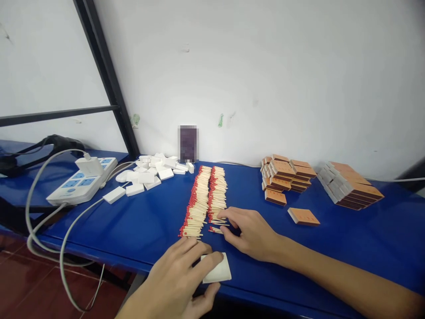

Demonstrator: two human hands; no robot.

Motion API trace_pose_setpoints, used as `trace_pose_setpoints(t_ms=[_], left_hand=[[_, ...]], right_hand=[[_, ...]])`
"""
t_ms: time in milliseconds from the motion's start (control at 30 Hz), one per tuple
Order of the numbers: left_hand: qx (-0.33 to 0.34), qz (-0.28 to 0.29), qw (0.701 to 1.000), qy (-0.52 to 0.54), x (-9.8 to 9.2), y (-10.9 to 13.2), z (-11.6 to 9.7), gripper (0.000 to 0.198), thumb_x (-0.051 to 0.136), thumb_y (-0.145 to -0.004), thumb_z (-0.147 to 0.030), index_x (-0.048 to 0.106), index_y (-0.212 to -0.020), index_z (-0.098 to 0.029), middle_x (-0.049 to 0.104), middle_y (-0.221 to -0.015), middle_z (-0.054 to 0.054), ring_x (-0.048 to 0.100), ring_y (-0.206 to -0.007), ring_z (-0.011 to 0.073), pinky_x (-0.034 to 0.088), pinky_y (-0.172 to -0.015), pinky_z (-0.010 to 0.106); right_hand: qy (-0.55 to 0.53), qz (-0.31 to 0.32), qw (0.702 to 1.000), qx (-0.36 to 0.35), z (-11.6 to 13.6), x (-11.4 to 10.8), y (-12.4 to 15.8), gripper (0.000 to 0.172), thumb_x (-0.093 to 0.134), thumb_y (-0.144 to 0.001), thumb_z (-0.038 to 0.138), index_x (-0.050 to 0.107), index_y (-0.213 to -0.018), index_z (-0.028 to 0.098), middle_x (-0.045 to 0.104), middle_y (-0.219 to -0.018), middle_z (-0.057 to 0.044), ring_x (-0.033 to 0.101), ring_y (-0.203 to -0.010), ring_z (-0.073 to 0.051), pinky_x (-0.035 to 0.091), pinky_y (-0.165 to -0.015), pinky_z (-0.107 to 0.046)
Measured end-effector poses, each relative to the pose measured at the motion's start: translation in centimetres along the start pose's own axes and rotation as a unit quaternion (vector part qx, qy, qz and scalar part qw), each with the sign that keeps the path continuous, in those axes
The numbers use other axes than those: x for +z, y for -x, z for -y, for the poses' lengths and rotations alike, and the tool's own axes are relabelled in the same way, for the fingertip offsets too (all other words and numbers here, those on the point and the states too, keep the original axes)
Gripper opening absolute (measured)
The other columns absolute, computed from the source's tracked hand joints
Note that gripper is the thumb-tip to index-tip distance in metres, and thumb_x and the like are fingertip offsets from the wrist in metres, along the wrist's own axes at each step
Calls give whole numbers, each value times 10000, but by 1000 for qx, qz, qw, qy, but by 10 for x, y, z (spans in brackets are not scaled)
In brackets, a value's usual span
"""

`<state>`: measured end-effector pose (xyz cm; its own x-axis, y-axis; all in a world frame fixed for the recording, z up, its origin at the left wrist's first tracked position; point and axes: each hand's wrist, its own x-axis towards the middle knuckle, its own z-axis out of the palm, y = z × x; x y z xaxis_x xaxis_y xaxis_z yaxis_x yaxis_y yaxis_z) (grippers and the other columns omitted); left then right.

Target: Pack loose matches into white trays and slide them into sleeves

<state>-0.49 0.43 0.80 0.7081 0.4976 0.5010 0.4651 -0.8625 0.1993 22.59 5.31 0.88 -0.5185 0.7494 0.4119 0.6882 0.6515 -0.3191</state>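
My left hand [179, 274] is closed round a small white matchbox tray [221, 271] at the table's front edge. Its index finger lies across the tray and its thumb is at the near side. My right hand [250, 232] reaches in from the right with thumb and index finger apart. Those fingertips touch the near end of the right-hand row of red-headed matches [218, 195]. A few loose matches [215, 230] lie by the thumb, slightly apart from that row. Alongside runs a second row of matches [198, 201], its near end just beyond my left hand.
White tray pieces [146, 177] lie heaped at the back left. Orange matchbox sleeves [282, 170] are stacked back right, beside another stack [355, 186]; a single matchbox [303, 216] lies nearer. A power strip [83, 181] with trailing cables is at left. Behind stands a wall [265, 66].
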Motion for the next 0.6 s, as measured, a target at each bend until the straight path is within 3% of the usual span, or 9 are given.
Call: trace_pose_setpoints(t_ms=[133, 400, 600], left_hand=[[2, 1, 1000, 1, 1, 1, 1, 343, 576, -859, -200, 562, -1202, -198, 660, -975, 77, 616, -874, 241, 543, -785, 391], [1, 8, 1000, 0, 0, 0, 1, 333, 583, -864, -220, 567, -1196, -198, 659, -965, 71, 623, -866, 234, 544, -799, 394], [1, 8, 1000, 8, 0, 0, 2, 330, 584, -863, -213, 563, -1193, -204, 658, -963, 68, 618, -859, 235, 541, -775, 397]], right_hand=[[-4, 6, 1000, -5, 0, 0, 0, 244, 519, -889, 226, 631, -1098, 172, 647, -790, -28, 543, -637, -138, 376, -601, -257], [19, 7, 999, 51, 1, 1, 0, 453, 493, -912, 289, 516, -1339, 141, 696, -977, -79, 617, -751, -190, 461, -679, -317], [21, 28, 997, 65, 2, 0, -1, 467, 486, -919, 316, 505, -1359, 159, 692, -1006, -79, 639, -815, -217, 493, -738, -362]])
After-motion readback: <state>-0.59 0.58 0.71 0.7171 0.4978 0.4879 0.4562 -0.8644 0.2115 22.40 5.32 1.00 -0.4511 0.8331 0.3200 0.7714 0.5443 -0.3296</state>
